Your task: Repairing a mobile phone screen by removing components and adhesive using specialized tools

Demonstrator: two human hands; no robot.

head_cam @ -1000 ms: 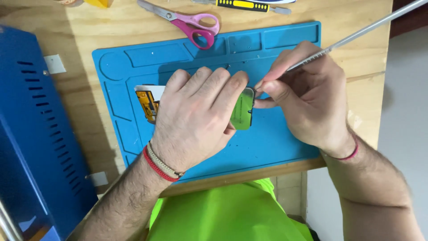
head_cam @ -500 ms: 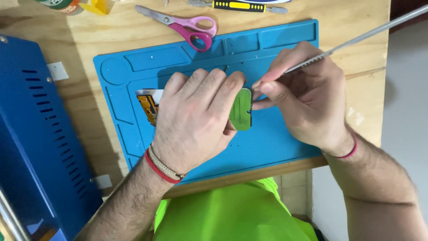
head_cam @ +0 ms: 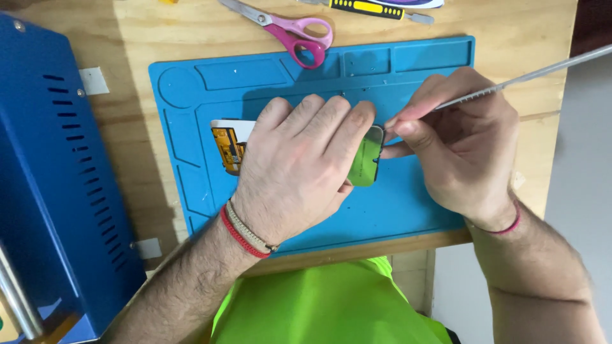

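Observation:
My left hand (head_cam: 294, 162) lies flat over a small device (head_cam: 365, 159) on a blue work mat (head_cam: 408, 210), pressing it down; a green panel shows at its right end and an orange-and-white part (head_cam: 228, 145) sticks out at the left. My right hand (head_cam: 460, 148) pinches a long thin metal tool (head_cam: 523, 78), its tip touching the device's upper right corner by my left fingertips. The rest of the device is hidden under my left hand.
Pink-handled scissors (head_cam: 294, 30) and a yellow-and-black tool (head_cam: 373, 9) lie on the wooden table (head_cam: 121, 38) beyond the mat. A tall blue metal box (head_cam: 48, 185) stands at the left. The table's front edge runs just below the mat.
Both hands stay on the device with the tool tip at the same corner; only the view has shifted slightly.

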